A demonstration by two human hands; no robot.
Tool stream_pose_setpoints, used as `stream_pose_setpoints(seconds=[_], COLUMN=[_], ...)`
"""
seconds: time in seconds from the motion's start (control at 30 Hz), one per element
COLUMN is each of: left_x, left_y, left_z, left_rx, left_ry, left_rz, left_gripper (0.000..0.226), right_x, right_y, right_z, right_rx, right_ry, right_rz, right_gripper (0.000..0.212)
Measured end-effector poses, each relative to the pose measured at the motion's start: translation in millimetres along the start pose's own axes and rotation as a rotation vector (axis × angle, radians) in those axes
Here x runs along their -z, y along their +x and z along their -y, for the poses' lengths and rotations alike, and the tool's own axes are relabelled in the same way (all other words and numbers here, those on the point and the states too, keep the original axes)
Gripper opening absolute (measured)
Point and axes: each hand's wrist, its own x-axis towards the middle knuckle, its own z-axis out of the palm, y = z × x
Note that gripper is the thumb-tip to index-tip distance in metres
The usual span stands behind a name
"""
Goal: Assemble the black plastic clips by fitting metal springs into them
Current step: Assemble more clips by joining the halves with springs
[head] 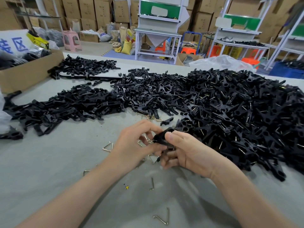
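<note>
My right hand [185, 153] grips a black plastic clip [162, 137] over the grey table, thumb on top of it. My left hand [136, 145] pinches a metal spring [148, 141] at the clip's left end. Loose bent metal springs [107, 148] lie on the table around and below my hands, one near the bottom edge [162, 217]. A heap of black clip halves [74, 106] stretches across the left and middle. A larger heap of clips with metal springs showing [243, 116] fills the right.
A cardboard box [29, 71] of black parts stands at the left edge. A clear plastic bag [220, 62] lies behind the right heap. Beyond the table are white work benches [158, 33], orange stools and stacked cartons.
</note>
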Motion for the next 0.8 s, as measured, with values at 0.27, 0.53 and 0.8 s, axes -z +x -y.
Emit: stream_pose_setpoints(seconds=[0.27,0.53,0.8], left_x=[1,2,-1], left_y=[1,0,0], left_z=[5,5,4], left_rx=[-0.111,-0.109,-0.079], left_ry=[0.075,0.074,0.027], left_rz=[-0.113,-0.113,-0.072], left_gripper=[0.03,0.034,0.044], right_x=[1,-6,-17], right_y=[0,5,4], right_z=[-4,-8,-6], right_rx=[0.077,0.104,0.225], right_ry=[0.157,0.337,0.267], right_rz=[0.06,0.056,-0.059], right_gripper=[0.051,0.085,0.059])
